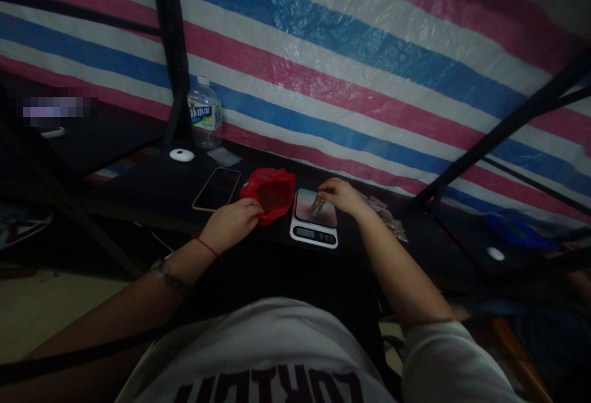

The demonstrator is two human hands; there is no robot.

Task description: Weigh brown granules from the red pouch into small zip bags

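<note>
A small white digital scale [314,234] sits on the dark table [152,191] in front of me. My right hand [339,195] rests at the scale's far right corner, its fingers closed on a small clear packet [318,202] lying on the pan. To the left of the scale lies an open red plastic bag [272,191] with dark bits inside. My left hand [231,224] grips the bag's near edge; a red string is tied round that wrist.
A phone [217,188] lies face up left of the bag. Behind it stand a water bottle [204,114], a white round object [181,155] and a clear packet [224,156]. Several small filled packets [390,218] lie right of the scale. A striped tarp [369,64] hangs behind.
</note>
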